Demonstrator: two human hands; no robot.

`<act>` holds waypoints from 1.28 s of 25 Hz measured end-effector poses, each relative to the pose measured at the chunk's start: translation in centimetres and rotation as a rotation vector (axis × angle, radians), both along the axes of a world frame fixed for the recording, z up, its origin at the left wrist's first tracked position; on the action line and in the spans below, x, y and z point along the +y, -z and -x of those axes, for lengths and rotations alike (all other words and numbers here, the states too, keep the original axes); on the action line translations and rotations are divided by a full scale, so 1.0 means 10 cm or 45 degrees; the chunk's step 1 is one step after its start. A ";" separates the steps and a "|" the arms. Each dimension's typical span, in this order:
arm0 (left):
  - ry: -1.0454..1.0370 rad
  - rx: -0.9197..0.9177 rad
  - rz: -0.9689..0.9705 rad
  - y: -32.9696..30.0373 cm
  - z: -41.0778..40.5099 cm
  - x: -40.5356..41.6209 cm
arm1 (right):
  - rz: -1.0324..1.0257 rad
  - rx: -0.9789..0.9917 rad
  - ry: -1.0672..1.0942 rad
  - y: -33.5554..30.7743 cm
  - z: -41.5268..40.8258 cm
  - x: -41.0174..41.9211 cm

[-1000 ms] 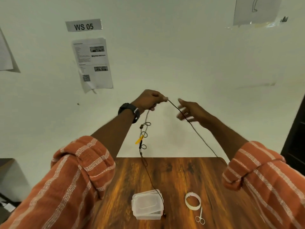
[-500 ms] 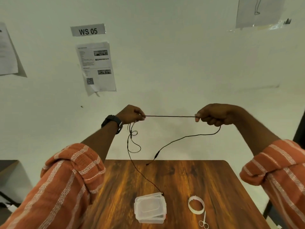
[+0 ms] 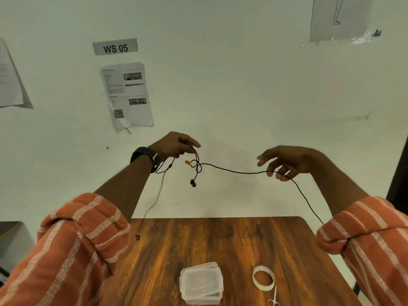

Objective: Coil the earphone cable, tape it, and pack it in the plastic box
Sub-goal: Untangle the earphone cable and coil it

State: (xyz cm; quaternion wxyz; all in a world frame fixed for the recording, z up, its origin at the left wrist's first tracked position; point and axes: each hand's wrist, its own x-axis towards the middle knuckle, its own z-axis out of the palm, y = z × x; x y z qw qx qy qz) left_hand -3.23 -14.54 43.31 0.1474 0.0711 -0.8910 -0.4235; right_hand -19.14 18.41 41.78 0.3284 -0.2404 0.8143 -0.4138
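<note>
Scissors [image 3: 273, 300] (cut off below)

Single head-worn wide view, forward and down, table [image 3: 220, 244] seemingly near.

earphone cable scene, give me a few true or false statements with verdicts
1. The left hand pinches the earphone cable. True.
2. The plastic box has its lid off. False: the lid is on.
3. The tape roll lies right of the box on the wooden table. True.
4. The right hand is a tight fist. False: its fingers are spread, the cable draped over them.
5. The scissors lie inside the box. False: they lie on the table, by the tape.
</note>
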 end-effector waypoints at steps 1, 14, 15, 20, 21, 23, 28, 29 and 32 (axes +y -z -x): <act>0.058 -0.044 0.024 -0.05 0.01 0.08 | -0.085 0.071 -0.065 0.00 -0.05 -0.06; 0.358 0.048 0.158 -0.35 0.10 0.57 | 0.892 -0.024 -0.101 0.24 -0.64 -0.85; 0.337 0.074 0.182 -0.35 0.09 0.56 | 0.921 -0.117 -0.026 0.25 -0.64 -0.86; 0.215 0.108 0.356 -0.37 0.08 0.53 | 1.091 0.114 0.179 0.27 -0.61 -0.93; 0.207 0.099 0.397 -0.37 0.08 0.52 | 1.108 0.156 0.175 0.27 -0.61 -0.92; 0.160 0.118 0.483 -0.39 0.08 0.51 | 1.059 0.201 0.155 0.27 -0.60 -0.91; -0.056 0.256 0.523 -0.40 0.14 0.50 | 0.971 0.255 -0.005 0.19 -0.57 -0.93; -0.048 0.243 0.517 -0.41 0.16 0.55 | 0.965 0.282 -0.028 0.16 -0.60 -0.96; 0.018 0.227 0.585 -0.47 0.18 0.68 | 0.935 0.294 -0.110 0.08 -0.69 -1.09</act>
